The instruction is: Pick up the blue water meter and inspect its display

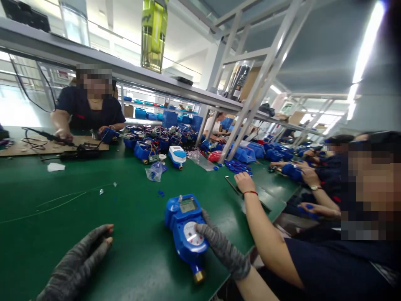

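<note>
A blue water meter (pixel 187 232) lies on the green table (pixel 131 251) at about 5 o'clock, brass end toward the camera. The right hand (pixel 219 247), in a grey glove, rests on its dial side, fingers loosely curled, not pinching. The left hand (pixel 79 265), at 7 o'clock, lies flat on the table, holding nothing. No writing on the meter is readable. A co-worker's forearm (pixel 266 234) crosses at 3 o'clock.

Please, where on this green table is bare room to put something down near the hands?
Bare green table lies between the left hand and the blue meter that the right hand touches. Another patch lies left of the thin wire. It is crowded at the far side, around the blue parts.
</note>
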Tool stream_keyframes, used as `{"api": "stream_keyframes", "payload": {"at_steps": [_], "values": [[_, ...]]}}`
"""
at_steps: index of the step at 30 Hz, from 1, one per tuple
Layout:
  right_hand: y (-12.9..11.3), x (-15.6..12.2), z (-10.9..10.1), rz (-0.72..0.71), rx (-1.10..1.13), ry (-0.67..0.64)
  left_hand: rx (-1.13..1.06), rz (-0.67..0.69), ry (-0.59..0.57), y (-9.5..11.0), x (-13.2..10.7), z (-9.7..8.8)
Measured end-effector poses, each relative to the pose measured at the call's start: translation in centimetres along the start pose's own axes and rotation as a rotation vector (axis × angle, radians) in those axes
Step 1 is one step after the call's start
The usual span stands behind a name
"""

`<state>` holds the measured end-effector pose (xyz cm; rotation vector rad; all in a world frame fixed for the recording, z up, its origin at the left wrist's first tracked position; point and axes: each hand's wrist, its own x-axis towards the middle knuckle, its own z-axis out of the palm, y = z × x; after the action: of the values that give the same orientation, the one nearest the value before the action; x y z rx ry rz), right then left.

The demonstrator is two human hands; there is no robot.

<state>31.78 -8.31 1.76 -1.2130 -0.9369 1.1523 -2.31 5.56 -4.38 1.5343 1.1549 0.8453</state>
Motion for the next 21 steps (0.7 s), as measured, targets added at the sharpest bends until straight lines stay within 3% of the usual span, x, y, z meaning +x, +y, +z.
{"api": "stream_keyframes", "payload": {"at_steps": [4, 6, 7, 8, 10, 12, 16, 21], "values": [[1.9, -1.2, 6.5, -0.009, 0.088, -0.188, -0.379, 0.091, 0.01, 3.9, -2.7, 3.4], [1.6, 0.2, 8.4, -0.033, -0.057, -0.314, -0.542, -0.003, -0.081, 5.6, -3.9, 3.8], [1.3, 1.5, 8.8, -0.076, -0.215, -0.31, -0.608, -0.079, -0.124, 6.3, -4.3, 3.7], [1.1, 3.3, 8.9, -0.132, -0.416, -0.252, -0.662, -0.151, -0.155, 6.9, -4.6, 3.4], [0.7, 7.6, 8.6, -0.274, -0.855, 0.01, -0.731, -0.235, -0.166, 7.8, -5.0, 2.8], [0.9, 12.1, 8.3, -0.322, -1.031, 0.141, -0.762, -0.237, -0.156, 8.3, -4.9, 2.3], [2.2, 18.2, 8.8, -0.299, -1.229, 0.141, -0.786, -0.234, -0.143, 8.1, -4.6, 2.4], [3.5, 20.3, 10.2, -0.231, -1.421, 0.109, -0.796, -0.307, -0.003, 5.9, -4.1, 2.7]]}}
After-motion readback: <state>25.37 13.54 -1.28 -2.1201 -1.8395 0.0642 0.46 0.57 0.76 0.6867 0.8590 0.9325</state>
